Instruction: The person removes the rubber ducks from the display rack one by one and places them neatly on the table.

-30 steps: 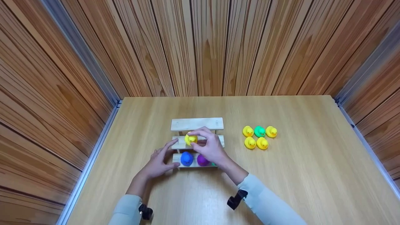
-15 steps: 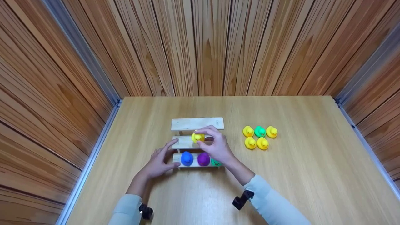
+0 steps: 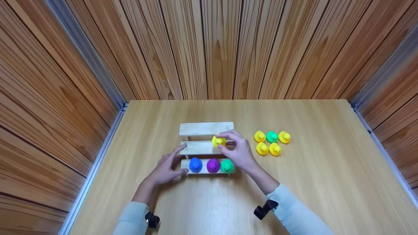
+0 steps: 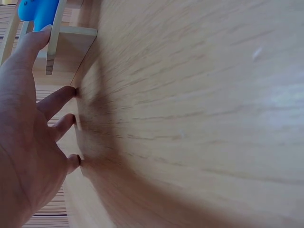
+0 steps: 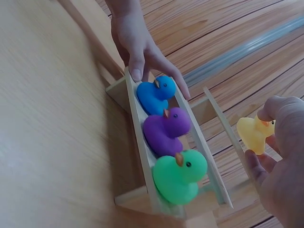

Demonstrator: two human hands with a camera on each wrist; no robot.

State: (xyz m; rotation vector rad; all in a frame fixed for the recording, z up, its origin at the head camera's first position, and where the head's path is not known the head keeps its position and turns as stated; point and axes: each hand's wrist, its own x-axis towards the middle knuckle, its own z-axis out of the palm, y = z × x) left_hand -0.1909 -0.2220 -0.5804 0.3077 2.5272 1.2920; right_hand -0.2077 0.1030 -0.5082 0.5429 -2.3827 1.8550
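Observation:
A three-tier wooden stand (image 3: pixel 198 148) sits on the table. My right hand (image 3: pixel 241 150) pinches a yellow rubber duck (image 3: pixel 218 141) between thumb and fingers at the right part of the middle tier; whether the duck touches that tier I cannot tell. On the lowest tier, blue (image 5: pixel 157 95), purple (image 5: pixel 166 130) and green (image 5: pixel 179 176) rubber ducks stand in a row. My left hand (image 3: pixel 166 169) rests at the stand's left end, thumb on the lowest tier and index finger at the middle one. Its other fingers (image 4: pixel 59 127) reach down to the table in the left wrist view.
Right of the stand, several yellow ducks (image 3: pixel 262 148) and one green duck (image 3: pixel 272 137) stand grouped on the table (image 3: pixel 313 176). The top tier (image 3: pixel 206 129) bears no duck. Wood-panelled walls (image 3: pixel 218 49) enclose the table at the back and sides.
My right hand has moved right along the middle tier with the yellow duck, uncovering the green duck on the lowest tier. My left hand has stayed in place.

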